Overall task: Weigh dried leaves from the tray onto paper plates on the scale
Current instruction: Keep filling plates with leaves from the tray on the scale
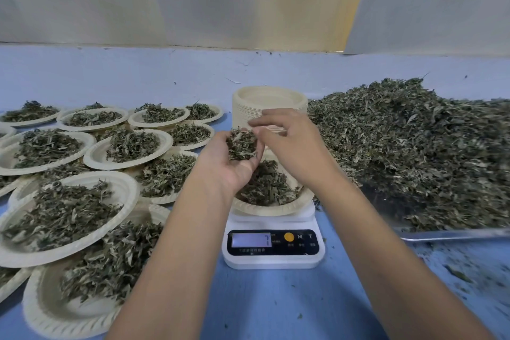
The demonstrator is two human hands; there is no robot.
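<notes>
The left hand is cupped palm up over the plate on the scale, its fingers curled round a clump of dried leaves. The right hand reaches in from the right with its fingers bent over the clump and its fingertips at the top of it. Whether they pinch any leaves cannot be told. Both forearms come in from the bottom edge and meet above the scale.

The plate already holds a dark layer of leaves, and its rim overhangs the scale's white top. The display faces the person, and its reading is too blurred to make out. Just behind the scale stands a stack of empty plates, partly hidden by the hands.

To the right, the tray lies near the scale, its near rim bare and shiny, with the heap piled high on it and reaching close to the stack. To the left, filled plates crowd the space, overlapping one another, and the nearest ones come close to the left forearm. Open room is left only in the strip in front of the scale, between the two forearms, and along the far side behind the plates.

The table is pale blue, with leaf crumbs scattered at the right front below the tray. It runs back to a pale cloth hanging across the whole width.
</notes>
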